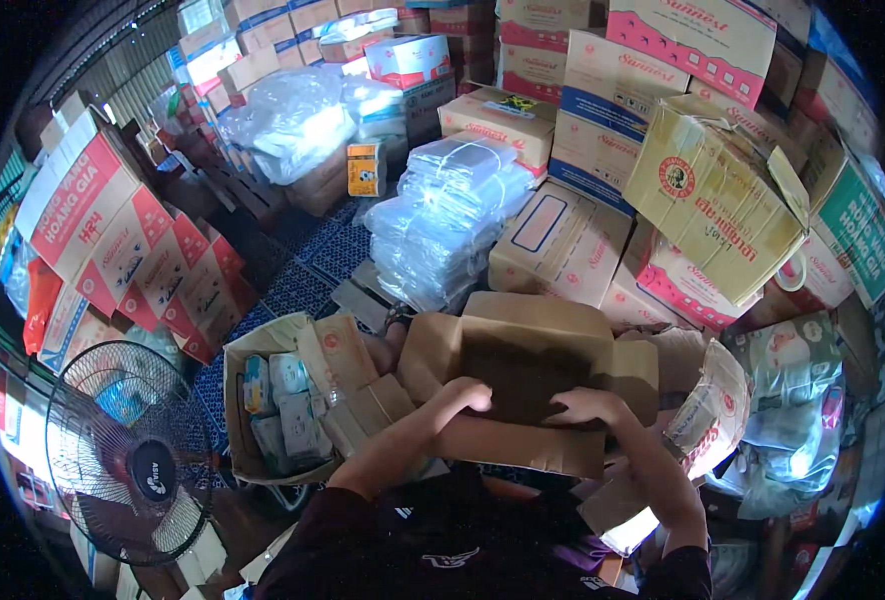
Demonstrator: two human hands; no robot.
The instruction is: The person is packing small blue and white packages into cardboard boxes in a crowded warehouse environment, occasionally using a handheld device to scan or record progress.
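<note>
An opened cardboard box [517, 450] stands in front of me with its flaps folded outward. Its inside lies in shadow, and I make out nothing in it. My left hand [472, 394] is over the near left part of the box, fingers curled down and partly hidden, so a grip cannot be made out. My right hand [585, 406] reaches in at the near right side, its thumb and fingers apart with nothing seen between them. Left of this box, another open carton [244, 450] holds several wrapped packs [300, 424].
A standing fan [131, 450] is at the left. Bundled clear plastic packs [442, 225] rise beyond the box, on a blue patterned floor [285, 262]. Stacked cartons [142, 255] flank the left; a worn yellowish carton [701, 195] tops the right-hand pile. A torn carton [712, 405] adjoins the right side.
</note>
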